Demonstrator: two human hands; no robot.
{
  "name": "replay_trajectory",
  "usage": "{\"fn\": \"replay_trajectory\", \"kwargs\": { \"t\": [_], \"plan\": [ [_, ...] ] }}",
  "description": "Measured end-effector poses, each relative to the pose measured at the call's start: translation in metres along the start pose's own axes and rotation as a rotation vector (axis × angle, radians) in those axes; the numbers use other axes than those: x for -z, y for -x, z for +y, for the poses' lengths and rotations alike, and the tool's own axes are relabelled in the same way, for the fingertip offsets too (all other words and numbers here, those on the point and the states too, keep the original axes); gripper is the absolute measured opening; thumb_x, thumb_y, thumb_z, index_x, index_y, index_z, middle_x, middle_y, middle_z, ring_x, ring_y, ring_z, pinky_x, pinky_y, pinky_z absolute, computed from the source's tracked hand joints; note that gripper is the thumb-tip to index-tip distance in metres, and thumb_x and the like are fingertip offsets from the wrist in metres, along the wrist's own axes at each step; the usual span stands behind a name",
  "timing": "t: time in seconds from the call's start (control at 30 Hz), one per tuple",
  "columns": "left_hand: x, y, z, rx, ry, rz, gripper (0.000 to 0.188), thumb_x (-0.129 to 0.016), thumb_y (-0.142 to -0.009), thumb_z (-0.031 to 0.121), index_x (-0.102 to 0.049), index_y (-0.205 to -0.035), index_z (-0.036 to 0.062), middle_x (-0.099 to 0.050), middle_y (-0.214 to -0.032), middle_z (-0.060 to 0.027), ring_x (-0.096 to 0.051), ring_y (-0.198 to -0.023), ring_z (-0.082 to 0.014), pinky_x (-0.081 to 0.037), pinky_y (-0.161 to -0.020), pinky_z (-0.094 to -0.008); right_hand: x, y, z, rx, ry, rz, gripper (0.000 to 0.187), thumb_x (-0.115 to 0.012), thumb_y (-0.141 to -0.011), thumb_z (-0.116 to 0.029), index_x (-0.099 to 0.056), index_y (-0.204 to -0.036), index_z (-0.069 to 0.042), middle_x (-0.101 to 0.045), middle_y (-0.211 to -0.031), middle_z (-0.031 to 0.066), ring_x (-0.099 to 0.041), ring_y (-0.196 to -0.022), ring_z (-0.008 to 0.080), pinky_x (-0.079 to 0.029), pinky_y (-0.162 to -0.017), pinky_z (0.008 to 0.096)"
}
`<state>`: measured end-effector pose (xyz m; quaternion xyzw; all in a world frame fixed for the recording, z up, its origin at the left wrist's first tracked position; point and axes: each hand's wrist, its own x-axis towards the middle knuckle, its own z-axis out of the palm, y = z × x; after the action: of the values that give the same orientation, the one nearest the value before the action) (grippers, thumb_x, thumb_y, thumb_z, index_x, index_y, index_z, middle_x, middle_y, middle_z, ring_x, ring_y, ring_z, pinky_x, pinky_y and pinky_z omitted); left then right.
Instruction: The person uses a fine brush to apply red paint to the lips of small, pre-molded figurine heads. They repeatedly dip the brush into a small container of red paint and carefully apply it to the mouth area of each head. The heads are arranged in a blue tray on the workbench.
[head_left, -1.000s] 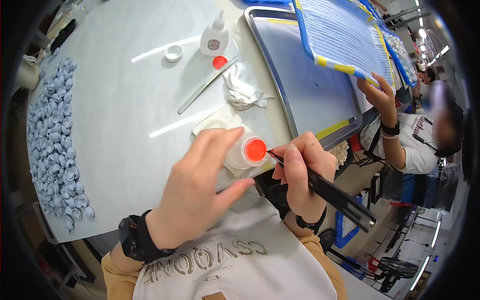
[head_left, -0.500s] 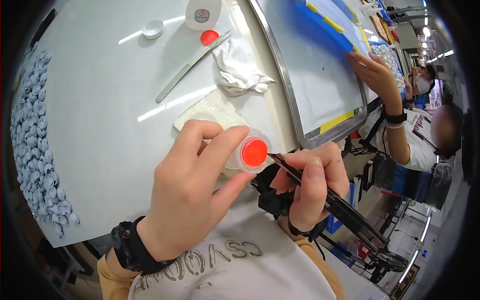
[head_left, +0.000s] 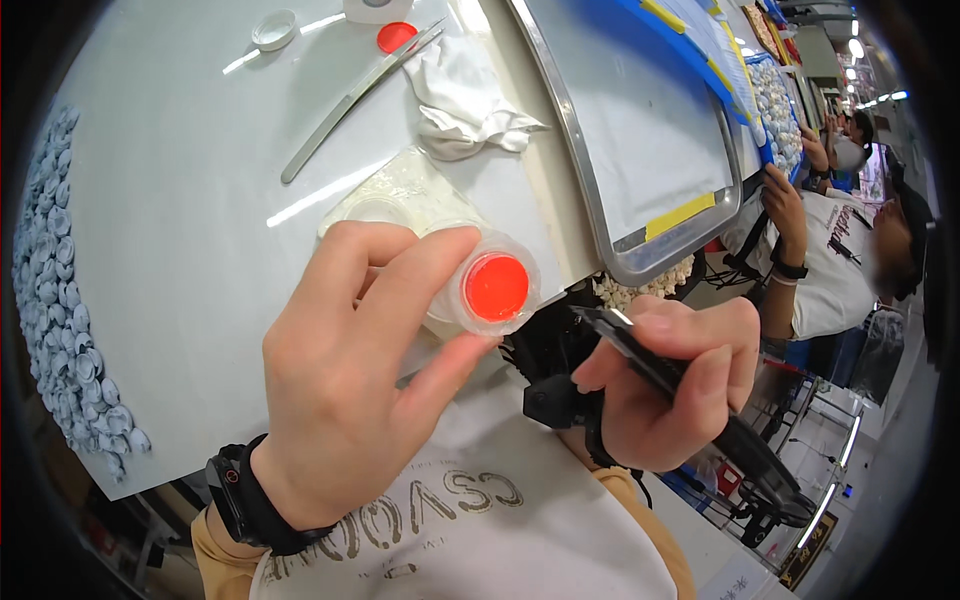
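Since the earlier frame my head had dropped closer, so both hands loomed larger and the bottle and caps slid toward the far edge of view. My left hand (head_left: 350,390) was closed around a small clear container with a red centre (head_left: 494,290), thumb beneath and fingers on top, holding it at the near edge of the white table (head_left: 180,240). My right hand (head_left: 668,385) gripped black tweezers (head_left: 640,355), their tip just right of the container, not touching it. On the far side lay metal tweezers (head_left: 350,100), a crumpled white cloth (head_left: 465,95), a red cap (head_left: 397,36) and a white cap (head_left: 273,28). Grey small parts (head_left: 60,300) lined the left edge. A metal tray (head_left: 600,210) sat to the right, with another person (head_left: 840,260) beyond it.
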<state>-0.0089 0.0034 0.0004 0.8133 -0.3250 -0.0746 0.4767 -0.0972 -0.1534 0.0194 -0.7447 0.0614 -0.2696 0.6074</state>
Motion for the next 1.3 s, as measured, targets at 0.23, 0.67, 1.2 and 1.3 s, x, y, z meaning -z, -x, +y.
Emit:
{"fn": "replay_trajectory", "kwargs": {
  "t": [0.23,0.67,1.2,1.3],
  "plan": [
    [-0.002,0.001,-0.002,-0.041,-0.053,0.077,0.048,-0.076,-0.06,0.004,-0.062,-0.106,0.0038,-0.056,-0.09,-0.0074,-0.052,-0.075,-0.0179,-0.04,-0.058,-0.0267,-0.013,-0.004,-0.004,-0.075,0.195,0.029,0.019,-0.06,-0.076,-0.017,-0.061,-0.077,0.003,-0.057,-0.054,0.0077,-0.05,-0.039,0.0126,-0.04,-0.04,0.024],
    [0.001,-0.001,-0.001,-0.063,-0.14,0.071,0.051,-0.079,-0.053,0.004,-0.061,-0.101,0.001,-0.052,-0.088,-0.0103,-0.052,-0.078,-0.0243,-0.043,-0.066,-0.0304,-0.012,-0.01,0.0,-0.034,0.215,0.009,0.021,-0.065,-0.077,-0.017,-0.061,-0.076,0.003,-0.055,-0.053,0.0055,-0.049,-0.039,0.0122,-0.039,-0.04,0.0246],
    [0.004,-0.003,-0.002,-0.104,-0.248,0.02,0.049,-0.074,-0.055,0.008,-0.063,-0.103,0.0053,-0.057,-0.108,-0.0101,-0.049,-0.103,-0.0317,-0.037,-0.089,-0.0394,-0.031,-0.027,-0.023,-0.01,0.688,-0.139,0.033,-0.042,-0.089,-0.024,-0.053,-0.073,0.002,-0.047,-0.049,0.0037,-0.044,-0.038,0.0092,-0.034,-0.037,0.0223],
    [0.003,-0.003,-0.003,-0.119,-0.21,0.04,0.047,-0.071,-0.057,0.007,-0.063,-0.103,0.005,-0.059,-0.104,-0.0095,-0.051,-0.102,-0.0315,-0.037,-0.089,-0.0392,-0.039,-0.029,-0.028,-0.057,0.749,-0.12,0.029,-0.044,-0.084,-0.02,-0.055,-0.067,0.001,-0.047,-0.047,0.0014,-0.042,-0.037,0.0066,-0.031,-0.036,0.0217]
  ]
}}
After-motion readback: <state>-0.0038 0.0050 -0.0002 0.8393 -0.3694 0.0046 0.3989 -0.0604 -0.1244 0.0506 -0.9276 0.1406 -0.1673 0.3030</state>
